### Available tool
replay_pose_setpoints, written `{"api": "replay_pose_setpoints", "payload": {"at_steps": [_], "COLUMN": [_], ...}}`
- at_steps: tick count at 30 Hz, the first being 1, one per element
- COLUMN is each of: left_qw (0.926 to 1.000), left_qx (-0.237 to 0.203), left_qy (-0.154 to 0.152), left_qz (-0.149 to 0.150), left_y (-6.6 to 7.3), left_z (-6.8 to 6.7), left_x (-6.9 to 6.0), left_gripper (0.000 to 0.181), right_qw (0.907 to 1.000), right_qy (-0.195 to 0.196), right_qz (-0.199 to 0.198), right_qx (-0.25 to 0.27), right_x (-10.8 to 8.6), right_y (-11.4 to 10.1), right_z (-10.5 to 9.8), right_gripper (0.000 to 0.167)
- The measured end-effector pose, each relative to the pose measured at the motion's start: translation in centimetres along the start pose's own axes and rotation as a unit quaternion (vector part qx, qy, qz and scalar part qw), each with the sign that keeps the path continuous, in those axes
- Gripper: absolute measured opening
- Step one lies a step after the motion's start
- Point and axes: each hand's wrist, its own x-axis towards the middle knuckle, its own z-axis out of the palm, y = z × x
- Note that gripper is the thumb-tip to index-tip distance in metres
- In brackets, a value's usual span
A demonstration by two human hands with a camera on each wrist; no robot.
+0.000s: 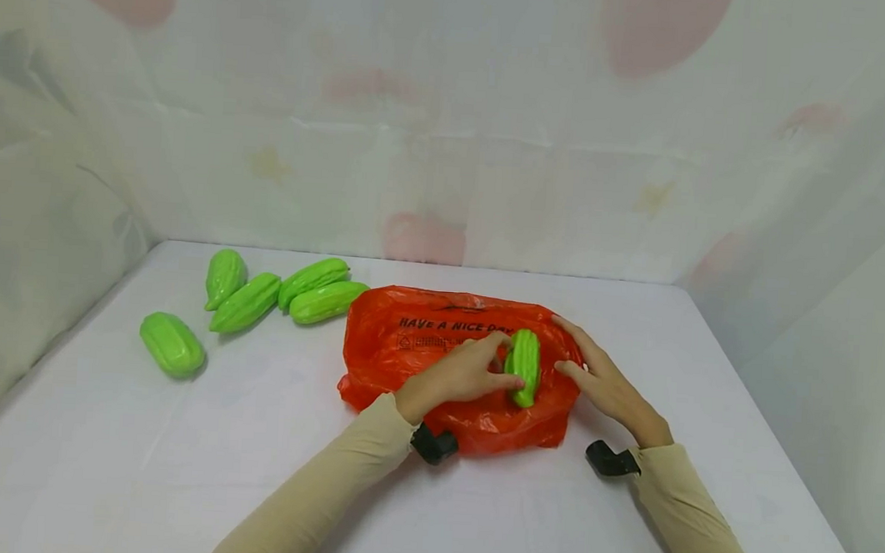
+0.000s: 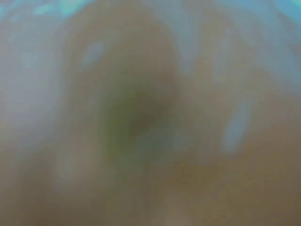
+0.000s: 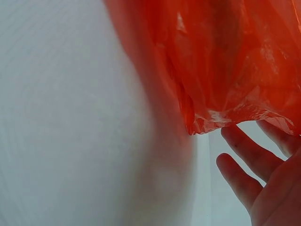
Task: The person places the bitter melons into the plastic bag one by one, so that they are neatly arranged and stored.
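In the head view my left hand [image 1: 463, 374] pinches a ridged green bitter melon [image 1: 525, 368] between fingers and thumb. The melon stands nearly lengthwise over the right part of a red plastic bag [image 1: 386, 353] with black print. My right hand [image 1: 609, 390] is at the bag's right edge, fingers spread, thumb and forefinger over the red plastic. In the right wrist view, straight, parted fingers [image 3: 237, 181] of that hand lie along the bag's edge [image 3: 225, 110]. The left wrist view is too blurred to make out the grip.
Several more green ridged gourds lie on the white table [image 1: 252, 467], left of the bag. One gourd [image 1: 172, 344] sits apart, nearer the front; another [image 1: 328, 302] is close to the bag's left edge. A patterned white cloth [image 1: 492, 187] hangs behind the table.
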Motion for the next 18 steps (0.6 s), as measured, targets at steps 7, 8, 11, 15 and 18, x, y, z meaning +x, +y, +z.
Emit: {"api": "replay_pose_setpoints", "payload": {"at_steps": [7,8,11,15,18], "left_qw": [0.9998,0.9996,0.9993,0.9983,0.9972], "left_qx": [0.002,0.002,-0.008,-0.024,-0.032], "left_qy": [0.015,0.019,0.026,0.039,0.049], "left_qz": [0.016,0.019,0.025,0.037,0.046], "left_y": [-0.1,-0.1,-0.2,-0.4,-0.7], "left_z": [-0.7,-0.7,-1.0,-1.5,-1.9], "left_x": [-0.5,-0.6,-0.9,-1.5,-2.0], "left_gripper": [0.06,0.059,0.056,0.054,0.052], "right_qw": [0.9999,0.9999,0.9999,0.9999,0.9999], "right_qy": [-0.001,-0.001,0.0,0.001,0.003], "right_qz": [-0.009,-0.01,-0.011,-0.008,-0.006], "right_qx": [-0.004,-0.005,-0.007,-0.008,-0.007], "right_x": [-0.2,-0.2,-0.3,-0.3,-0.2], "right_y": [0.0,-0.1,-0.1,-0.1,0.0], "right_z": [0.0,0.0,0.0,0.1,0.2], "right_gripper": [0.062,0.062,0.062,0.063,0.063]}}
